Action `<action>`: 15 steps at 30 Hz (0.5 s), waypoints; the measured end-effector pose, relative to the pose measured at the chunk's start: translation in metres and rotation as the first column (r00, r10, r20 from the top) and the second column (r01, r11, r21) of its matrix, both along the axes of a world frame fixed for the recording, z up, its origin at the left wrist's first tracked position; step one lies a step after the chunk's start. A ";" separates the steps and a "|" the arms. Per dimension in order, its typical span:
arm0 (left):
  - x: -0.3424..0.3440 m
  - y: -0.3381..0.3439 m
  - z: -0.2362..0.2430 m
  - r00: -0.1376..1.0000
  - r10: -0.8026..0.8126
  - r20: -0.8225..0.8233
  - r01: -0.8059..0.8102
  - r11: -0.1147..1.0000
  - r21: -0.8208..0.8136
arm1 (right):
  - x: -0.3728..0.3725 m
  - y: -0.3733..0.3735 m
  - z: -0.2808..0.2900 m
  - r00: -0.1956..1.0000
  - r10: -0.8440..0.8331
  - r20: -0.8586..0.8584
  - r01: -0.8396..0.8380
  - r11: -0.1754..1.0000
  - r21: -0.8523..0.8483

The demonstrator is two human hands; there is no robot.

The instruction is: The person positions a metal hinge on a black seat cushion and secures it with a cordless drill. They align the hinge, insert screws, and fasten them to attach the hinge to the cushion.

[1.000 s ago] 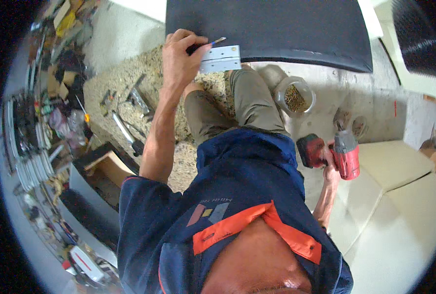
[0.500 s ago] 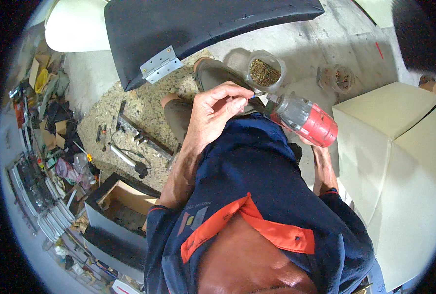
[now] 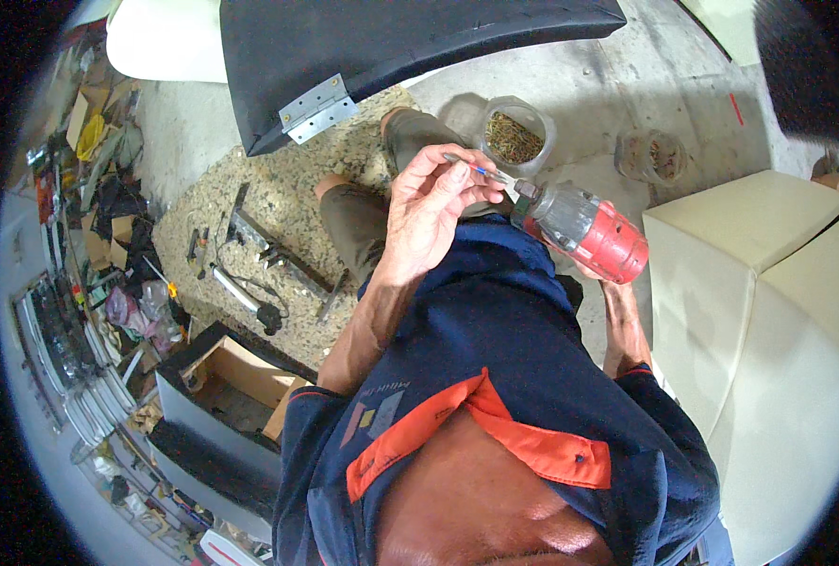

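Observation:
My left hand (image 3: 426, 209) is raised in front of my lap, thumb and fingers pinched on a slim driver bit (image 3: 481, 171) with a blue band. The bit lines up with the nose of a red and grey power driver (image 3: 584, 229); whether it is fully seated I cannot tell. My right hand (image 3: 593, 274) grips the driver from below, its fingers mostly hidden behind the tool body. Beyond them, a metal hinge (image 3: 317, 108) is fixed at the edge of a black covered panel (image 3: 419, 42).
A clear tub of screws (image 3: 514, 140) stands just past the driver, another tub (image 3: 663, 157) to its right. Large cream padded blocks (image 3: 740, 283) fill the right side. On the left are a metal bar (image 3: 282, 253), an open box frame (image 3: 226, 377) and scattered clutter (image 3: 136, 311).
My left hand has shifted slightly right and up along the bit, showing more of it between the fingers. The driver has barely moved; the surroundings have shifted slightly in view.

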State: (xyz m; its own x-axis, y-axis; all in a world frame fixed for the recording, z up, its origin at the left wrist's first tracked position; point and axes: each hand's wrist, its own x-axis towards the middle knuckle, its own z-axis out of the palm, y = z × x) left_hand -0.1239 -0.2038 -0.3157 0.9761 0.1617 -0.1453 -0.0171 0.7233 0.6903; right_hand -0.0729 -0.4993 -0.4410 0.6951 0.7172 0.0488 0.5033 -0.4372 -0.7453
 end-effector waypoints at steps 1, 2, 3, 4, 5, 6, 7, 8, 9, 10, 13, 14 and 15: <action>0.000 -0.002 0.000 1.000 -0.001 -0.020 0.001 1.000 0.003 | -0.003 0.002 -0.004 0.998 -0.045 -0.043 0.050 0.990 0.128; 0.000 -0.004 0.001 1.000 0.003 -0.030 -0.003 1.000 0.002 | -0.005 0.003 -0.007 0.994 -0.034 -0.101 0.051 0.984 0.173; 0.001 -0.006 0.001 0.999 0.008 -0.040 -0.008 1.000 0.003 | -0.008 0.006 -0.009 0.987 -0.094 -0.127 0.125 0.957 0.260; 0.001 -0.008 0.002 0.999 0.011 -0.045 -0.010 1.000 0.022 | -0.010 0.009 -0.010 0.982 -0.103 -0.160 0.144 0.952 0.269; 0.001 -0.010 0.002 0.999 0.015 -0.050 -0.013 0.999 0.043 | -0.011 0.013 -0.010 0.966 -0.138 -0.217 0.196 0.943 0.271; 0.002 -0.011 0.004 0.998 0.015 -0.053 -0.012 0.998 0.066 | -0.012 0.017 -0.008 0.914 -0.135 -0.383 0.273 0.902 0.335; 0.002 -0.011 0.005 0.998 0.010 -0.066 -0.006 0.998 0.069 | -0.012 0.020 -0.005 0.817 -0.134 -0.561 0.387 0.848 0.362; 0.001 -0.011 0.006 0.997 -0.002 -0.082 0.008 0.998 0.068 | -0.010 0.022 0.000 0.816 -0.077 -0.572 0.377 0.821 0.429; 0.002 -0.011 0.007 0.996 -0.020 -0.092 0.026 0.998 0.064 | -0.009 0.025 0.005 0.705 -0.023 -0.708 0.423 0.815 0.395; 0.001 -0.010 0.008 0.993 -0.046 -0.112 0.058 0.993 0.102 | -0.003 0.024 0.010 0.724 0.059 -0.688 0.345 0.832 0.434; 0.001 -0.012 0.007 0.977 -0.114 -0.181 0.139 0.981 0.133 | 0.003 0.019 0.024 0.839 0.058 -0.541 0.267 0.822 0.502; 0.002 -0.018 0.007 0.972 -0.153 -0.179 0.172 0.981 0.095 | 0.000 0.017 0.026 0.928 -0.026 -0.372 0.218 0.847 0.484; 0.003 -0.023 0.007 0.966 -0.183 -0.183 0.196 0.979 0.057 | -0.002 0.014 0.026 0.966 -0.107 -0.235 0.194 0.900 0.390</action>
State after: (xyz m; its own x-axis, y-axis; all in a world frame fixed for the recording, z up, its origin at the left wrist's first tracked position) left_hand -0.1205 -0.2263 -0.3092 0.9499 -0.0072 -0.3123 0.2422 0.6484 0.7217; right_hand -0.0750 -0.4853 -0.4149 0.8191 0.5507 0.1604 0.2752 -0.1320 -0.9523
